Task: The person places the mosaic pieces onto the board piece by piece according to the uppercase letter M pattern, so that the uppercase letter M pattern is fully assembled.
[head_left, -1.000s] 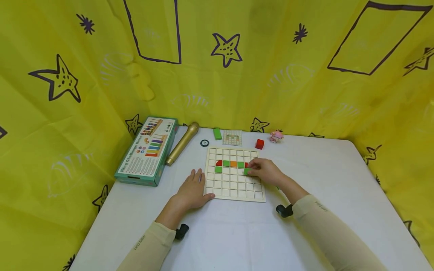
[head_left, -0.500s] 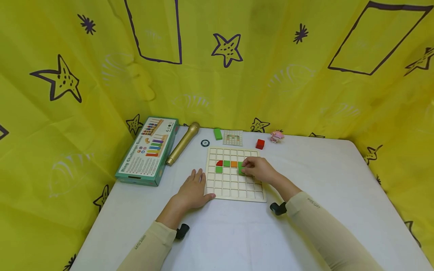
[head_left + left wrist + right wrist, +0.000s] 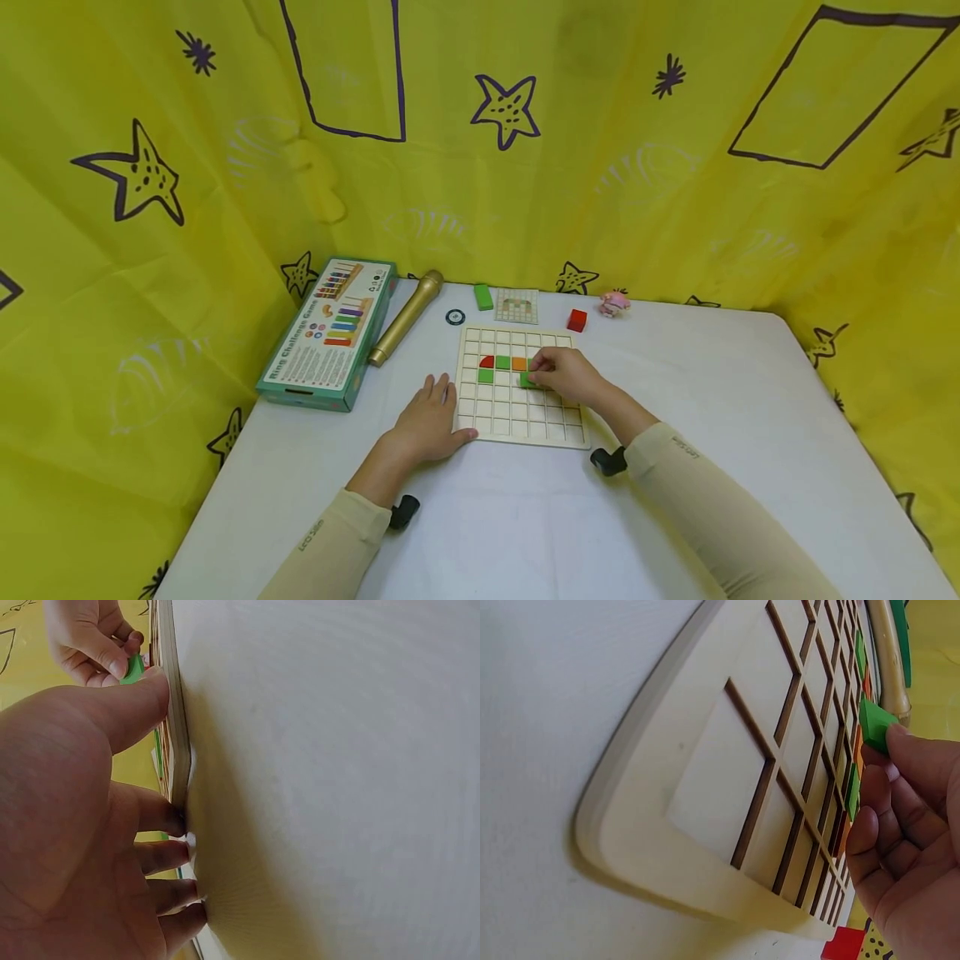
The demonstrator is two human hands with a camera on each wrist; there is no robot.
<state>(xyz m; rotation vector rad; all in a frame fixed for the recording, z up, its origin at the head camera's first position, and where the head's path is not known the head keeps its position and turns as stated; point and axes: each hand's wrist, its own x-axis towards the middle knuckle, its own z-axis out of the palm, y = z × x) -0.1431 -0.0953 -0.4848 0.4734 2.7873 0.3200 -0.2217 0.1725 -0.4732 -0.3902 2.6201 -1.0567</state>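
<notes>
A wooden grid board (image 3: 495, 427) lies on the table. My left hand (image 3: 427, 423) rests spread at its left edge, with the thumb by the near corner. My right hand (image 3: 572, 375) pinches a green square tile (image 3: 875, 726) between thumb and fingers, close over the board's middle. One row bears a red rounded tile (image 3: 487, 362), a green tile (image 3: 503, 362) and an orange tile (image 3: 519, 364); a green square (image 3: 486, 377) sits below the red one. In the right wrist view another green tile (image 3: 852, 792) shows past the fingertips, which the hand covers in the head view.
Behind the board are a patterned grid card (image 3: 517, 306), a green block (image 3: 483, 297), a round token (image 3: 455, 317), a red block (image 3: 577, 320) and a pink figurine (image 3: 614, 303). A gold microphone (image 3: 407, 319) and a game box (image 3: 326, 333) lie left. Yellow curtain encloses the table.
My right hand has shifted left across the board with the green tile, which tilted up half a second ago and now sits lower. My left hand has stayed in place.
</notes>
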